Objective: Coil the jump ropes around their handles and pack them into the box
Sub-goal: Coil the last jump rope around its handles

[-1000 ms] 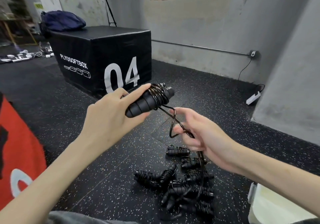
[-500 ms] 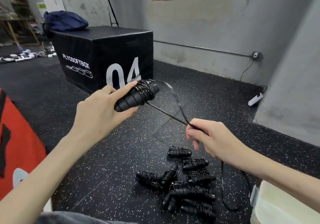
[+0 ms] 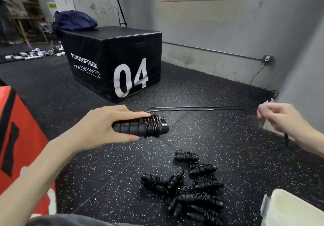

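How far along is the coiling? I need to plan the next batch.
Done: a pile of coiled ropes on the floor. In hand: left hand grips the handles, right hand pulls the rope taut. Left: finish winding, then pack everything; nothing visibly boxed.

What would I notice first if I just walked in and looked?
Probably the big black box with a white "04", standing on the floor by the wall. In front, the left hand holds rope handles while the right hand pulls the rope tight; wrapped ropes lie piled below.
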